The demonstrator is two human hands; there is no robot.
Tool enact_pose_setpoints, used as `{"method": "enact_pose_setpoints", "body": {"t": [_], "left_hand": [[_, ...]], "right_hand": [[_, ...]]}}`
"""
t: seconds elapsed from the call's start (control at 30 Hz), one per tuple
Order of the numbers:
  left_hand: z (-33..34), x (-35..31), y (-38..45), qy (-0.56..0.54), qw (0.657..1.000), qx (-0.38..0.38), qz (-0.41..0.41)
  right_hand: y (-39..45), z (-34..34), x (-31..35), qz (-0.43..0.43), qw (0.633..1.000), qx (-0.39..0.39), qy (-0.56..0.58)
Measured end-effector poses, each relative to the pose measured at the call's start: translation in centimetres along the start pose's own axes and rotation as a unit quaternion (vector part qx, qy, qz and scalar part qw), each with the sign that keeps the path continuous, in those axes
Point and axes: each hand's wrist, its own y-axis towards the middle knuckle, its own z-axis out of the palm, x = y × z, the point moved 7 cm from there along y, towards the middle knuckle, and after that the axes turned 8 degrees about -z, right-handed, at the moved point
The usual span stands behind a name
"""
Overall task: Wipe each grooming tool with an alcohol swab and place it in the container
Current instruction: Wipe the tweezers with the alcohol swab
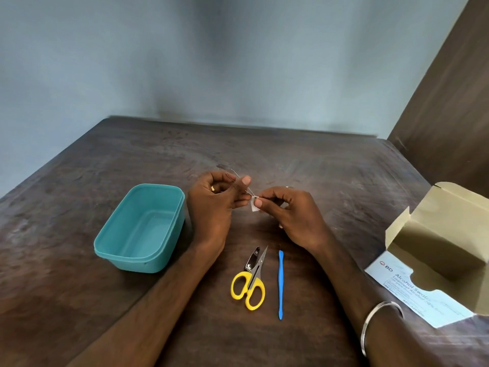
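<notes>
Head view showed the first wipe in hand, judging by the teal container (140,229), which stood with nothing in it on the dark counter (317,170), just left of the person's left wrist. The left hand (214,205) had its fingers curled and its thumb pressed against a thin metal tool (239,180), perhaps a slim wire-like pick; its exact kind was too fine to tell. The right hand (288,213) pinched a small white alcohol swab (254,206) between thumb and forefinger, folded round the tool's near end. Both grips were closed tight on what they held.

Nearer the person lay the yellow-handled scissors (250,284), a nail clipper (252,258) touching their blades, and a blue cuticle pusher (280,284) just to the right, all seemingly awaiting their turn. An opened alcohol swab box (436,250) sat well apart at the right edge.

The next move would likely call for drawing the swab along the tool's length with steady pinch pressure, then the left hand carrying the tool over the container's rim and letting go. Being so thin, the tool could slip or bend under a hard pinch.
</notes>
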Motion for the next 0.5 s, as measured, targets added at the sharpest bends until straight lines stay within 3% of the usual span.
{"method": "enact_pose_setpoints", "body": {"t": [0.5], "left_hand": [[0.10, 0.01, -0.52, 0.030, 0.999, -0.015, 0.022]], "right_hand": [[-0.07, 0.13, -0.01, 0.010, 1.000, 0.023, -0.004]]}}
